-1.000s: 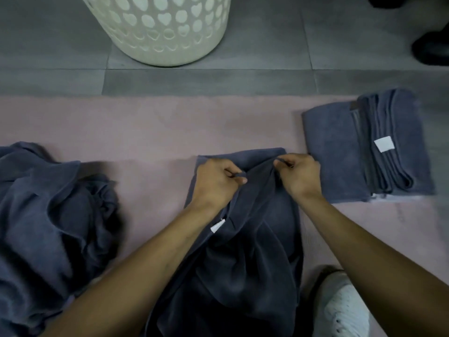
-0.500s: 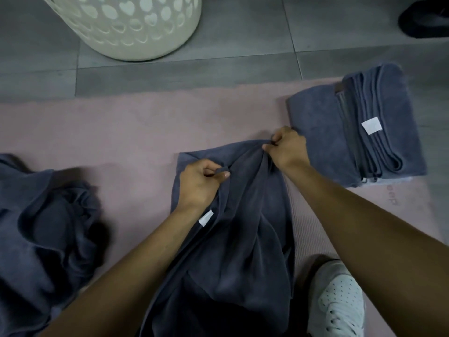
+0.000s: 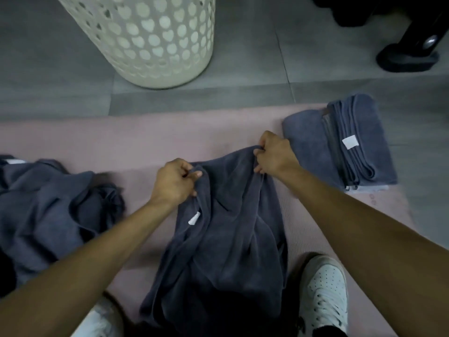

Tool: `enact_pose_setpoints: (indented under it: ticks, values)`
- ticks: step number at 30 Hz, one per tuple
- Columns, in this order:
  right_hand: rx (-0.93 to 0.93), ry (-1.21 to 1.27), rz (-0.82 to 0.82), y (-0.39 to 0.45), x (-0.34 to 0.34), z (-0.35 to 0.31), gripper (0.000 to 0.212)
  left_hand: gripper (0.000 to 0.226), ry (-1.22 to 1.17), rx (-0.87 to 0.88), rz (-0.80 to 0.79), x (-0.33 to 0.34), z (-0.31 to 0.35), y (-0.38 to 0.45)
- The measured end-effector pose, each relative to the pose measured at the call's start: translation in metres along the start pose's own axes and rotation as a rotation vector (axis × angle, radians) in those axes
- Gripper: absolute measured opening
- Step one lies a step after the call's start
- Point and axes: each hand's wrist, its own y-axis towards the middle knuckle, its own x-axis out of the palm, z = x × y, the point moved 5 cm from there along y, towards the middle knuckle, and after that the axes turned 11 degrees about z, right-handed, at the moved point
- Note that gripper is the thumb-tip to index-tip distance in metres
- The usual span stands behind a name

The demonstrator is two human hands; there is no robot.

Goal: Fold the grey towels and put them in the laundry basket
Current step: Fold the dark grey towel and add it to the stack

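A rumpled grey towel point(image 3: 226, 239) lies lengthwise on the pink mat point(image 3: 121, 142) in front of me. My left hand point(image 3: 173, 182) pinches its far edge near the left corner, and my right hand point(image 3: 273, 154) grips the far right corner a bit farther out. A small white tag shows on the towel below my left hand. A stack of folded grey towels point(image 3: 340, 144) sits at the mat's right end, just beyond my right hand. A loose heap of grey towels point(image 3: 48, 210) lies to the left. The cream laundry basket point(image 3: 155, 37) with heart-shaped holes stands on the floor beyond the mat.
Grey tiled floor point(image 3: 267, 57) surrounds the mat. A black stand foot point(image 3: 408, 57) sits at the top right. My white shoes show at the bottom: one by the towel's right side point(image 3: 323, 293), one at the lower left point(image 3: 97, 322).
My hands have drawn apart along the towel's far edge, the right hand pushing the corner farther away and to the right. The view shifted, bringing more of the basket into sight.
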Motion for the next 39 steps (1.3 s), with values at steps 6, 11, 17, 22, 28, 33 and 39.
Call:
enact_pose_setpoints:
  ticks: [6, 11, 17, 22, 28, 33, 39]
  values:
    - [-0.147, -0.177, -0.137, -0.075, -0.075, -0.1, 0.011, 0.016, 0.08, -0.023, -0.119, -0.089, 0.06, -0.049]
    - [-0.172, -0.261, -0.114, -0.157, -0.15, -0.164, 0.018, 0.014, 0.103, 0.04, -0.067, -0.166, 0.124, -0.114]
    - [-0.258, 0.142, 0.198, -0.245, -0.221, -0.19, 0.02, 0.019, -0.137, 0.241, 0.195, -0.25, 0.173, -0.19]
    - [-0.488, 0.066, 0.429, -0.298, -0.229, -0.167, 0.014, 0.027, 0.024, 0.478, 0.26, -0.249, 0.159, -0.252]
    - [-0.428, 0.301, 0.498, -0.32, -0.245, -0.157, 0.018, 0.017, -0.343, 0.401, 0.364, -0.269, 0.152, -0.275]
    - [-0.466, 0.317, 0.693, -0.344, -0.268, -0.154, 0.015, 0.02, -0.4, 0.479, 0.458, -0.279, 0.154, -0.289]
    - [-0.172, -0.026, 0.304, -0.3, -0.231, -0.137, 0.018, 0.017, -0.006, 0.137, 0.192, -0.237, 0.132, -0.243]
